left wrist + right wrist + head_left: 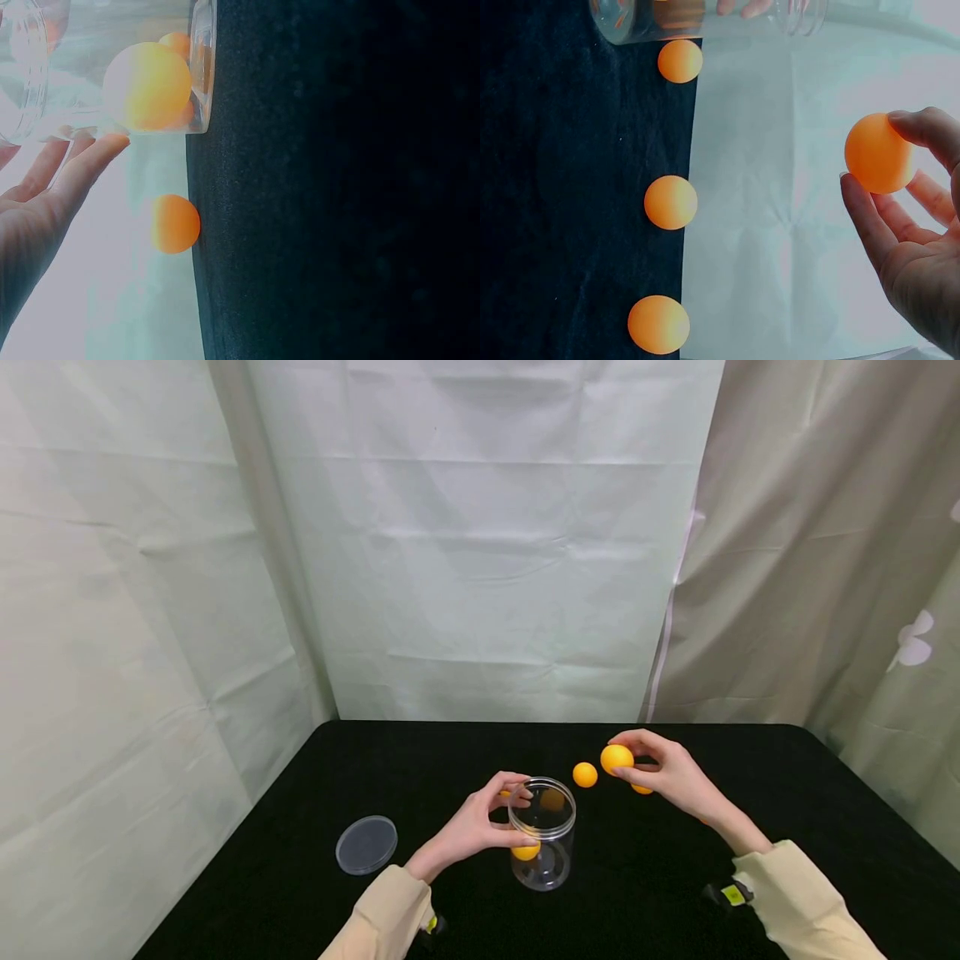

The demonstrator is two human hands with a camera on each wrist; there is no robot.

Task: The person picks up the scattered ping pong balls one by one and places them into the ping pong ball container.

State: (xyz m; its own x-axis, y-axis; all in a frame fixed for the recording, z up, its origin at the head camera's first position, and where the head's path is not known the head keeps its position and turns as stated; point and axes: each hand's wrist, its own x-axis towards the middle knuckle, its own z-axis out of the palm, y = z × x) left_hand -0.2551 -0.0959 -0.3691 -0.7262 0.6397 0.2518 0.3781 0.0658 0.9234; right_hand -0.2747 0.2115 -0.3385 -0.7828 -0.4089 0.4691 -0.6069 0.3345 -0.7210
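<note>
My left hand (476,827) grips a clear plastic jar (557,858) near its threaded rim, thumb in front and fingers behind. The jar stands upright and uncapped on the black table. Low inside it lies an orange ping-pong ball (148,86); other orange shapes show through the clear wall. Up and to the right of the jar, my right hand (675,774) pinches another ping-pong ball (877,154) between thumb and fingertips, raised above the table. Behind it, a loose ball (642,789) is partly hidden by that hand.
A round clear lid (367,845) lies flat on the black tabletop (450,910), left of the jar. One ball (585,774) sits just beyond the jar, and more balls (670,202) are spread out to the right. Pale curtains (480,568) hang behind the table.
</note>
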